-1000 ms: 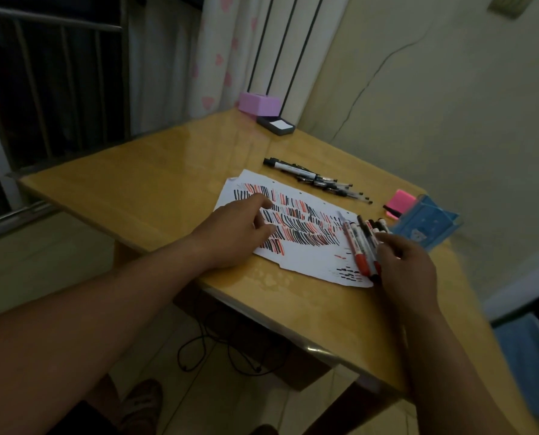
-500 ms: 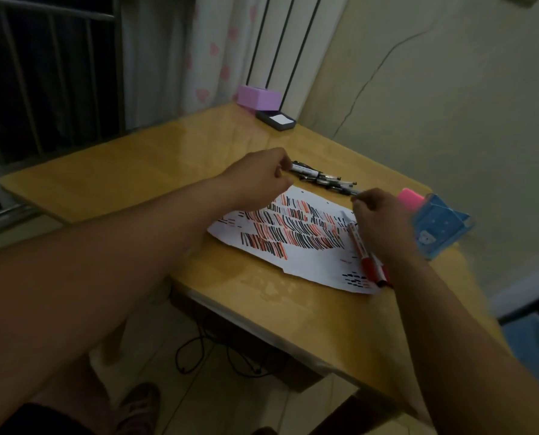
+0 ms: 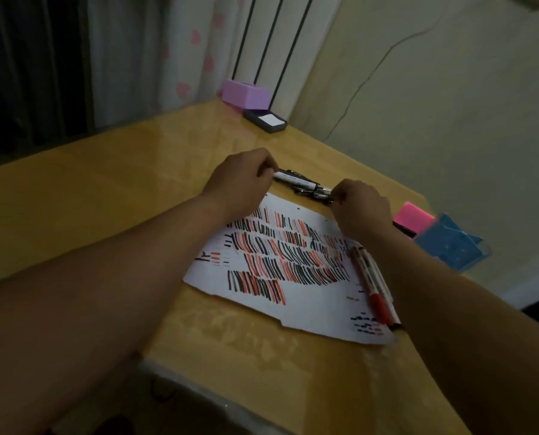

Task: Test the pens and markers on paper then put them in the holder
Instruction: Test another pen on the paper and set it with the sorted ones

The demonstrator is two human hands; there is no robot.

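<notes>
A white sheet of paper [image 3: 309, 296] covered in red and black strokes lies on the wooden table [image 3: 105, 199]. Beyond its far edge lies a bundle of pens and markers [image 3: 305, 187]. My left hand [image 3: 243, 180] grips the left end of a white-bodied marker in that bundle. My right hand [image 3: 360, 208] pinches the bundle's right end. Several red-capped markers [image 3: 371, 284] lie on the paper's right side, partly under my right forearm. A blue holder [image 3: 450, 246] lies on its side at the right edge.
A pink block [image 3: 414, 216] sits beside the blue holder. At the far corner stand a purple box [image 3: 246, 95] and a dark tray with a white card [image 3: 266, 120]. A wall runs along the table's right side, a curtain behind.
Both hands left the paper and reached to the far bundle; my left now holds its left end, my right its right end. The red markers stay on the paper.
</notes>
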